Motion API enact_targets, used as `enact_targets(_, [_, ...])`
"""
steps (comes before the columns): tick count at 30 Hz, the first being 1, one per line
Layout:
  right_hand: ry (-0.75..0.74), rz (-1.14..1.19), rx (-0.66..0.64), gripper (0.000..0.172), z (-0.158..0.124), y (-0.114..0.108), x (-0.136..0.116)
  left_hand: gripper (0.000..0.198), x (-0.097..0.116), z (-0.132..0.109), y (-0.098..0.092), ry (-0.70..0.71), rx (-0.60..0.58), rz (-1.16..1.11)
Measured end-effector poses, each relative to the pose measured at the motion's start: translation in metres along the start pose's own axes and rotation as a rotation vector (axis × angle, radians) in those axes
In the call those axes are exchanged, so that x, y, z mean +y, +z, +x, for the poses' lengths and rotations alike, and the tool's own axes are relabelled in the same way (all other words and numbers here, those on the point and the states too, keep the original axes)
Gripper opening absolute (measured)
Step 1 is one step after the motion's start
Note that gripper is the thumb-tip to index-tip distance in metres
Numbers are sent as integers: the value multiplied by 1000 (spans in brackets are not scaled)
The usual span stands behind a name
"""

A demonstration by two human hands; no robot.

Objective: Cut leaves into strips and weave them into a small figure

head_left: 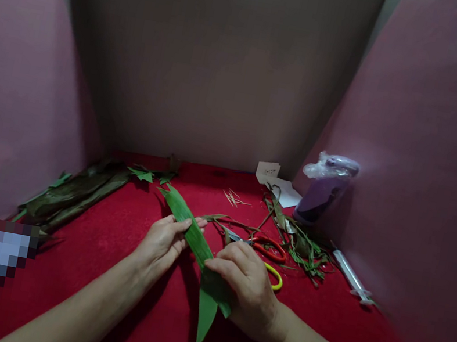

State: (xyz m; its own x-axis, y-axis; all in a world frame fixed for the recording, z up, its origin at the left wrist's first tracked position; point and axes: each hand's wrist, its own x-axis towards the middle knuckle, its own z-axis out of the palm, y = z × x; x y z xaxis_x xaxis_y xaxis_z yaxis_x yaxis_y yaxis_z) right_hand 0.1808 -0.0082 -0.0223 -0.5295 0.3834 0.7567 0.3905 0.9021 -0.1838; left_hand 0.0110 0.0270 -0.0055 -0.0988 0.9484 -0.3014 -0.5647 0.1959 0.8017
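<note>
Pinching a long, smooth green leaf (194,238) are left hand (163,242) and right hand (246,286), over red felt (109,244)

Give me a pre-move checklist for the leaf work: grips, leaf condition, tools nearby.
1. Left hand gripping the green leaf near mid-length, thumb on top: ok.
2. Right hand closed on the leaf's lower part, where it bends: ok.
3. Leaf free of tears: cannot tell, the right hand covers part of it.
4. Scissors apart from both hands, lying just behind the right hand: ok.
5. Trimmings kept off the held leaf: ok, they lie right of the scissors.
6. Leaf pile untouched at the left: ok.
</note>
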Motion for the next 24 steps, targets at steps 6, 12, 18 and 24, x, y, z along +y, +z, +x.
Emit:
enact_targets(6, [-47,2,59,20,-1,-1,-1,18,0,-3,1,-1,-17,9])
enact_targets(12, [-60,-6,55,18,-1,-2,0,12,2,-4,-1,2,-40,43])
enact_targets(18, [-77,-2,29,20,-3,-1,1,11,3,-3,-2,27,-22,67])
enact_targets(24, [-105,-6,-23,22,-5,2,4,8,2,-1,-3,49,-42,82])
